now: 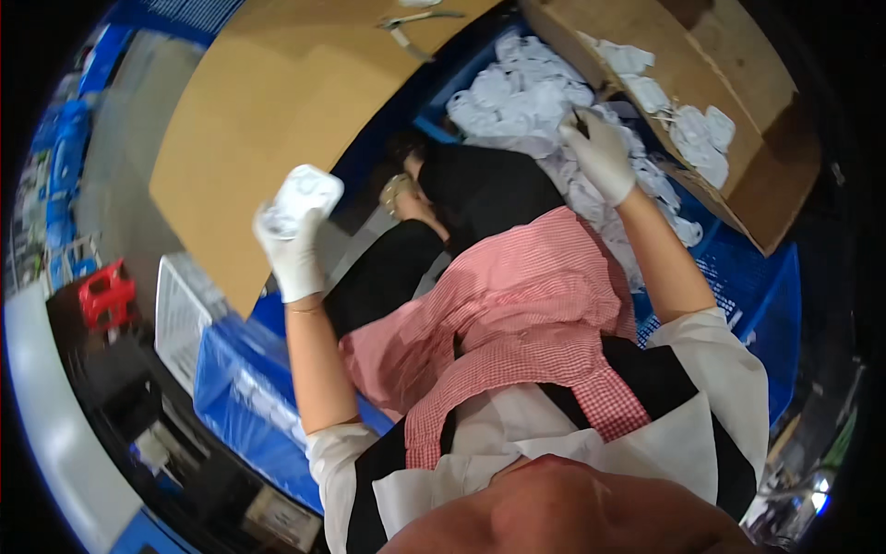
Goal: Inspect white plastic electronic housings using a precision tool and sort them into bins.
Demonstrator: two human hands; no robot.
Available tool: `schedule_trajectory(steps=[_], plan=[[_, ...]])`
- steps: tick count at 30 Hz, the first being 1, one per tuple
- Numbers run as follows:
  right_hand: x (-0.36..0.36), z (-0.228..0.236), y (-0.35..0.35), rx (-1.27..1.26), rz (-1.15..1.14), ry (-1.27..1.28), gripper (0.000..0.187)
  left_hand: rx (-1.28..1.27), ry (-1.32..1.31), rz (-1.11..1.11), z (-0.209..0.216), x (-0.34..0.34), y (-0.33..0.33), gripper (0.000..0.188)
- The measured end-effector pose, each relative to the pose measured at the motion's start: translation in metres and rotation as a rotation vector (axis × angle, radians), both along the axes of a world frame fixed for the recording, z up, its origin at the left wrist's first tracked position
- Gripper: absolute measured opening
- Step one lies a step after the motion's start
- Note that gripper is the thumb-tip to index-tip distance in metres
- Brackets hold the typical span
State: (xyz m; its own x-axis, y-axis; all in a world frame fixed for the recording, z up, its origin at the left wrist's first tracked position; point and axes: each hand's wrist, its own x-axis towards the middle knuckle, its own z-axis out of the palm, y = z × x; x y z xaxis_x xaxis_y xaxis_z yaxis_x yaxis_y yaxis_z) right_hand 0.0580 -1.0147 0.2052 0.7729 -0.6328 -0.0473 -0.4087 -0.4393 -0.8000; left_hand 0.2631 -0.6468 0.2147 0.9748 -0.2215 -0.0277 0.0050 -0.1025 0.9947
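Observation:
My left hand (293, 260), in a white glove, holds up a white plastic part (311, 192) with rounded corners, close to the edge of the tan tabletop. On the right, my gloved right hand (602, 159) is closed around a small, thin dark object (580, 122); its kind cannot be made out. That hand hovers over a heap of white plastic parts (517, 88) filling a blue bin beside my legs. Just beyond it, more white parts (701, 138) lie in an open cardboard box (711, 55).
Pliers (406, 35) rest on the tan tabletop (277, 102) ahead. A blue crate (773, 323) stands at my right. To the left are a plastic-lined blue crate (242, 406), a white crate (181, 300) and a red stool (106, 294).

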Motion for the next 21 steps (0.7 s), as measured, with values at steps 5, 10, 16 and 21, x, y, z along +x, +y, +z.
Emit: schedule_trajectory(steps=[5,10,16,21], plan=[[-0.029,-0.099,-0.051,0.07,-0.11,0.392,0.04,0.364,-0.176,0.15,-0.049,0.096,0.005,0.071],[-0.026,-0.246,-0.084,-0.038,0.073,0.314,0.047,0.962,-0.167,0.302,-0.054,0.11,-0.02,0.061],[0.081,-0.231,-0.052,-0.028,-0.148,0.627,0.049,1.1,-0.205,0.802,-0.061,0.092,-0.019,0.068],[0.098,-0.209,-0.038,0.004,-0.326,0.493,0.041,0.756,-0.418,0.493,-0.05,0.044,-0.014,0.054]])
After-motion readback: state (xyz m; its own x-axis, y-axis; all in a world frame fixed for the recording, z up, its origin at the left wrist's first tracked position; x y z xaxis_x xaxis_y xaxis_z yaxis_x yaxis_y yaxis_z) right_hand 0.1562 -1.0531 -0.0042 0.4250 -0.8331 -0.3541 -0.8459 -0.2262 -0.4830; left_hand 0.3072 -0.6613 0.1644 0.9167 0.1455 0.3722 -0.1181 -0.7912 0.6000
